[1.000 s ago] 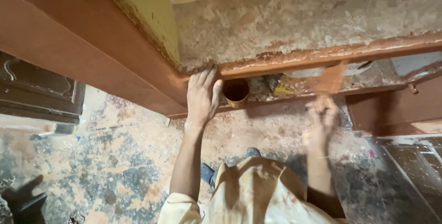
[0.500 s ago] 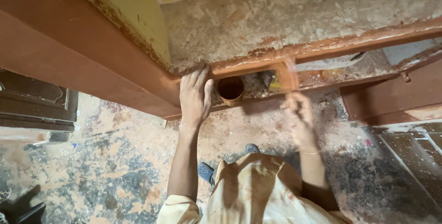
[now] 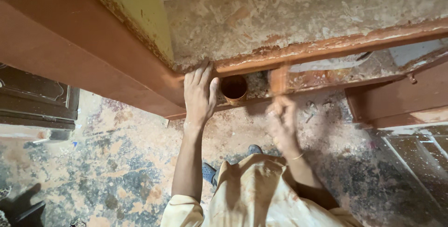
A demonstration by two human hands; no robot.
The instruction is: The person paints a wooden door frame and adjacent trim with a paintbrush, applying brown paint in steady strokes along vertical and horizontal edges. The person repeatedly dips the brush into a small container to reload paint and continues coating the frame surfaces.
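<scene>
**Hands at a red-brown painted frame**

Speckled, paint-stained floor is seen below a red-brown wooden frame and a rough plaster wall. The left hand is laid flat on the frame's corner, fingers held together, thumb just beside a small tin of dark paint. The right hand is blurred; its grip cannot be told. A brush-like shape above it is indistinct. The frame is cut off at both edges.

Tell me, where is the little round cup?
In the head view, the small round cup sits under the reddish-brown wooden rail, just right of the left hand.
</scene>
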